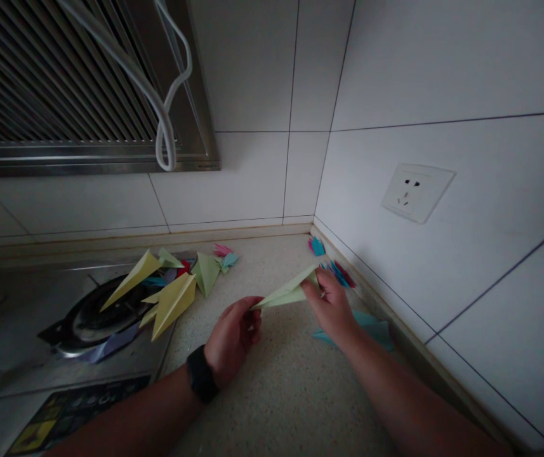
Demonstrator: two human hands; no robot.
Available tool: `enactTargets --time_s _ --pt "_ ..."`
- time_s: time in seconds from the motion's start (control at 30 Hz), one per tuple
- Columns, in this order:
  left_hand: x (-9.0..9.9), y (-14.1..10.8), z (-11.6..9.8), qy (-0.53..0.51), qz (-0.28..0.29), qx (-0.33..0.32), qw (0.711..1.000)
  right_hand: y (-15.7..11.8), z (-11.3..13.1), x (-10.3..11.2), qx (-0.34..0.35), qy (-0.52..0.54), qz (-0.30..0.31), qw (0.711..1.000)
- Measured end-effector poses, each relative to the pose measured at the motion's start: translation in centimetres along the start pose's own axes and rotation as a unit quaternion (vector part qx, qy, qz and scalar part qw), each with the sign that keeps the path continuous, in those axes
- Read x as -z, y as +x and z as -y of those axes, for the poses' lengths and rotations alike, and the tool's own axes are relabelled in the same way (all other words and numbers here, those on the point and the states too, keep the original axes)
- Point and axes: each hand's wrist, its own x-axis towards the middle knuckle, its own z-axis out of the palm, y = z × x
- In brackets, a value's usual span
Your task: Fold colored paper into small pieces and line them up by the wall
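Note:
A pale green paper plane [288, 292] is held between my two hands just above the speckled countertop [272, 393]. Its pointed end is pinched by my left hand [236, 336], which has a black watch [202, 373] at the wrist. My right hand [331, 304] grips the wider end, the fingers partly hidden behind the paper. Under my right wrist lies a blue folded paper [371, 329], partly covered by the arm. Beyond the right hand, blue and red folded paper pieces [341, 274] rest against the wall.
At left, yellow paper planes [172, 301] and a green one [205, 274] lie over the gas stove's burner [105, 320] and the counter. Small pink and blue paper pieces [317, 245] sit in the corner. A range hood [86, 158] with a hanging white cable [167, 136] is overhead; a socket [417, 192] is on the right wall.

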Motion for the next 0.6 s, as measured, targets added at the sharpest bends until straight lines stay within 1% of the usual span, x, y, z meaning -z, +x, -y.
enactTargets --time_s 0.1,0.17,0.23,0.3,0.4,0.47,0.6 --pt "-0.17 -0.34 0.1 0.04 0.014 -0.04 0.998 -0.1 -0.34 -0.18 -0.03 0.011 -0.017 0.999" --pt "-0.23 -0.46 0.21 0.074 0.026 -0.052 0.996 -0.14 -0.56 -0.31 -0.061 0.027 -0.028 0.997" --pt "-0.2 -0.39 0.34 0.104 0.021 -0.054 0.993 -0.15 -0.67 -0.39 -0.085 0.035 -0.032 0.995" --pt "-0.09 -0.2 0.46 0.117 0.001 -0.066 0.991 -0.15 -0.67 -0.42 -0.097 0.036 -0.031 0.994" --pt "0.15 0.1 0.46 0.112 -0.028 -0.092 0.989 -0.19 -0.57 -0.46 -0.101 0.053 -0.018 0.993" --pt "0.28 0.24 0.36 0.108 -0.037 -0.097 0.989 -0.27 -0.51 -0.5 -0.097 0.06 -0.013 0.993" --pt "0.44 0.41 0.23 0.089 -0.053 -0.106 0.989 -0.51 -0.33 -0.48 -0.074 0.029 -0.015 0.997"
